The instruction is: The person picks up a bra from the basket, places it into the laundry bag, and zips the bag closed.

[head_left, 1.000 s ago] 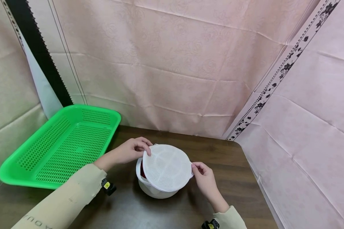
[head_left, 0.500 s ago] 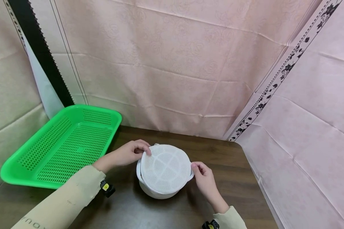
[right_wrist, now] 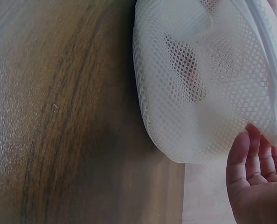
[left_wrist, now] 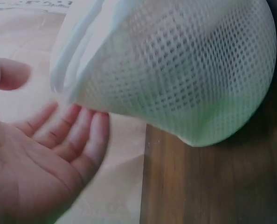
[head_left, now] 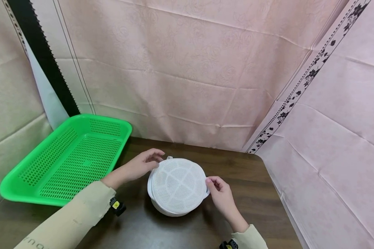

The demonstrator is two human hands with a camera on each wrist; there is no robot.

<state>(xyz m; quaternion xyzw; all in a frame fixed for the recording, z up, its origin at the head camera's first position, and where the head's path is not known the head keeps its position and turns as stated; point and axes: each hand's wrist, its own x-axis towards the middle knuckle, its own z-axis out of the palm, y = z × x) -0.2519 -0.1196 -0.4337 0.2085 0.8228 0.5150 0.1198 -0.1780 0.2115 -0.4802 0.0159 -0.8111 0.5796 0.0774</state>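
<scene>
bag (head_left: 179,188) of white mesh sits on the brown surface (head_left: 240,169) between my hands. the fingers of my right hand (head_left: 222,196) pinch its edge, i think so it won't slide. my left hand (head_left: 143,165) is loose by the other edge, holding nothing. its flat top faces up; it's round, so i see no long way across the top.

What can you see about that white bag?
The bag is white and round, in soft-looking mesh with little holes. Its flat top lies over the opening. It stands on the table, right of the green basket. The right hand pinches its edge; the left hand is at the opposite edge, perhaps touching.
</scene>
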